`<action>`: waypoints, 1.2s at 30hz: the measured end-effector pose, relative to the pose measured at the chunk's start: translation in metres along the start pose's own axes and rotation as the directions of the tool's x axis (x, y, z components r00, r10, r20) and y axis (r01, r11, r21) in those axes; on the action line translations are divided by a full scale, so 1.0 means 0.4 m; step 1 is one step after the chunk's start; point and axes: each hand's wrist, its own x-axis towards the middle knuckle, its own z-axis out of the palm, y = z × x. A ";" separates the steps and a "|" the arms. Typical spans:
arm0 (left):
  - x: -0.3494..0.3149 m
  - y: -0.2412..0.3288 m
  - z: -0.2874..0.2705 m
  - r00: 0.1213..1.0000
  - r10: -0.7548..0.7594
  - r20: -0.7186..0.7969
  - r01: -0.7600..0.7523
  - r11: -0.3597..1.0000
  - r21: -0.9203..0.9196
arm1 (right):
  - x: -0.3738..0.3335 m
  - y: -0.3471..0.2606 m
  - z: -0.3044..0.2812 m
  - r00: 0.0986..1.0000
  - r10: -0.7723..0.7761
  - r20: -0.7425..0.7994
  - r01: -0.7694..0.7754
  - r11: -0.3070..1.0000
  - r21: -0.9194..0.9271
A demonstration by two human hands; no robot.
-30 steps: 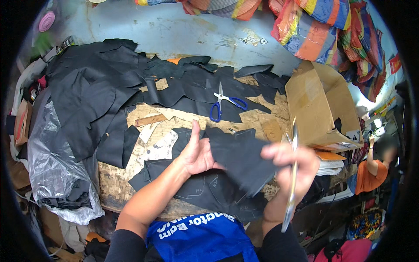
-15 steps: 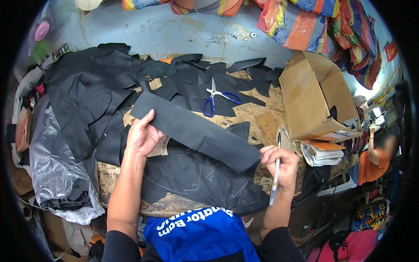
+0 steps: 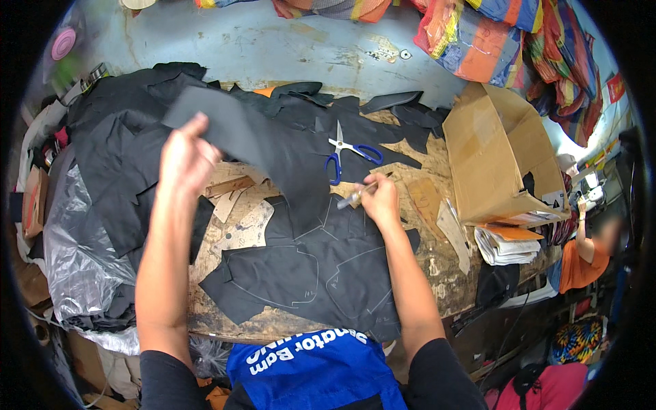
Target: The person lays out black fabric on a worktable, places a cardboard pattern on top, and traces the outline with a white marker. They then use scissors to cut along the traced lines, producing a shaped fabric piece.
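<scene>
My left hand grips one end of a long black leather-like strip, lifted over the left middle of the table and blurred by motion. The strip bends, and its other end hangs down toward the table's middle. In my right hand is a pen, tilted, just right of the strip's hanging end. Below both hands lies a black sheet with pale outlines drawn on it. Scissors with blue handles rest spread apart beyond my right hand.
Black material is heaped at the left, above a clear plastic bag. Light pattern pieces lie on the worn wooden table. An open cardboard box and folded papers stand right. A person in orange sits far right.
My left hand has swung the strip up and to the left. My right hand has let go of the strip's other end and moved left and away from me, still holding the pen.
</scene>
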 end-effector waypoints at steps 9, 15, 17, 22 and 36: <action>-0.105 -0.111 -0.089 0.952 -0.039 -0.303 0.196 0.837 0.511 | 0.116 -0.036 0.068 0.959 0.206 0.197 -0.285 0.696 0.659; -0.176 -0.356 0.067 0.697 -0.656 0.289 0.688 0.725 -0.012 | 0.000 -0.242 -0.058 0.994 -0.081 0.068 -0.059 0.105 0.993; -0.126 -0.337 0.107 0.816 -0.511 0.270 0.562 0.810 -0.167 | -0.065 -0.260 -0.129 0.995 -0.101 0.015 0.002 0.168 0.986; -0.108 -0.211 0.122 0.951 -0.212 0.224 0.268 0.928 -0.260 | -0.173 -0.213 -0.226 0.965 -0.200 -0.169 0.253 0.547 0.798; -0.440 -0.136 -0.144 0.992 -0.124 0.004 0.124 0.992 -0.009 | -0.370 -0.054 -0.194 0.986 -0.160 0.056 0.069 0.681 0.729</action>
